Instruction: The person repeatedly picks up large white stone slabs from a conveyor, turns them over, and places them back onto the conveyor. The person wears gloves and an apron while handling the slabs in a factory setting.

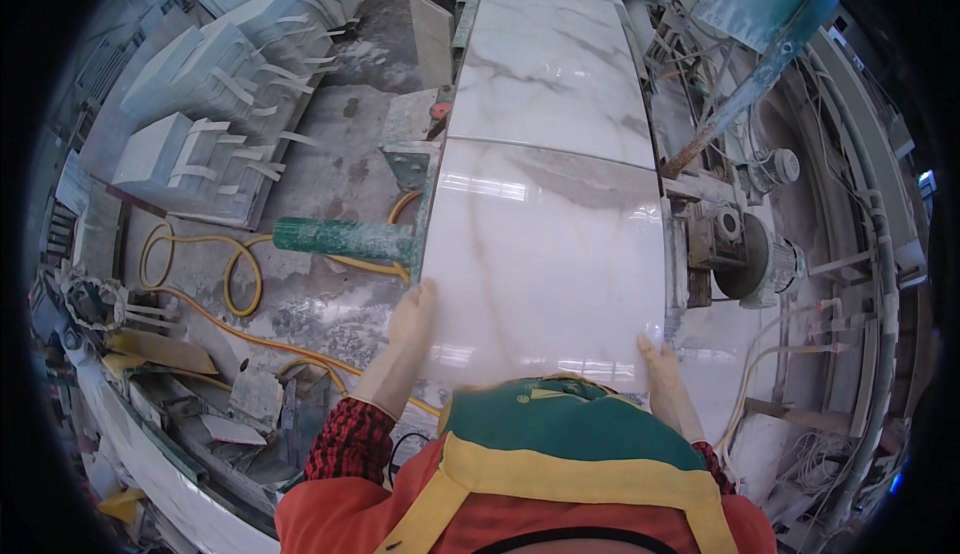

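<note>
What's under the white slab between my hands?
Left of the slab, a green cylinder sticks out; to the slab's right is a motor. The slab hides what lies directly beneath.

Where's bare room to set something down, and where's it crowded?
Bare: the nearer slab, bordered by the left hand, right hand and far seam; the stained floor between the white stacks and green cylinder. Crowded: right, around the motor; lower left, with scrap and yellow hose.
</note>
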A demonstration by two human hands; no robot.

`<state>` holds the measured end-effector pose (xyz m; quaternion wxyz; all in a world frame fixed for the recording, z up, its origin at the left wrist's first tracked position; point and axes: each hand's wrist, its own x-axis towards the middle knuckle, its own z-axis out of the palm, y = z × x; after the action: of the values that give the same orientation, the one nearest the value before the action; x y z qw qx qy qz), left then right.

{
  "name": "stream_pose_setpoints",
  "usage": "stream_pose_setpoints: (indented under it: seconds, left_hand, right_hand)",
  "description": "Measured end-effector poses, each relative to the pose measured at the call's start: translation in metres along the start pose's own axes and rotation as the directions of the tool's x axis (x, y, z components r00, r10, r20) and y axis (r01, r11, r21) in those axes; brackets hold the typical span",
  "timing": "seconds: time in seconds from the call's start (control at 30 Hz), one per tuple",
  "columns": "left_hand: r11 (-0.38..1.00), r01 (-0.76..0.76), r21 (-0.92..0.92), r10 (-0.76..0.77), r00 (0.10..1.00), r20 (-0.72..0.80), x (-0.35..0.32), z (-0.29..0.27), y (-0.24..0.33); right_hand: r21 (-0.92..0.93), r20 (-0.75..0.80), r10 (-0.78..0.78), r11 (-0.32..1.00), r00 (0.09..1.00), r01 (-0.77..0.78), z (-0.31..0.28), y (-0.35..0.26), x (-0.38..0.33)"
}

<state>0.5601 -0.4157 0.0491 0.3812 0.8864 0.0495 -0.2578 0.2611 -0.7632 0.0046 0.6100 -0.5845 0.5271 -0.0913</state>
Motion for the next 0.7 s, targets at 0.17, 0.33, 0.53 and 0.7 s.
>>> stream_pose_setpoints:
  seconds: [0.17,0.33,0.53,0.7]
  left_hand:
    - [0.999,0.035,0.009,-0.034,0.999,-0.042,-0.003,0.000,0.012]
    - [1.000,0.018,0.020,-0.018,1.000,-0.011,0.010,0.001,0.007]
    - [0.996,0.071,0.057,-0.070,0.997,-0.016,0.020,0.003,0.009]
    - [0.987,0.143,0.070,-0.142,0.990,-0.023,0.021,0.007,0.016]
  right_hand:
    - [0.008,0.019,0.013,1.000,1.000,-0.013,-0.004,0.007,0.015]
    - [-0.038,0.017,-0.002,0.999,1.000,0.003,-0.001,0.003,0.022]
    - [0.036,0.022,-0.001,0.999,1.000,0.000,0.002,0.000,0.023]
    - [0.053,0.039,-0.002,0.999,0.999,0.000,0.004,0.001,0.021]
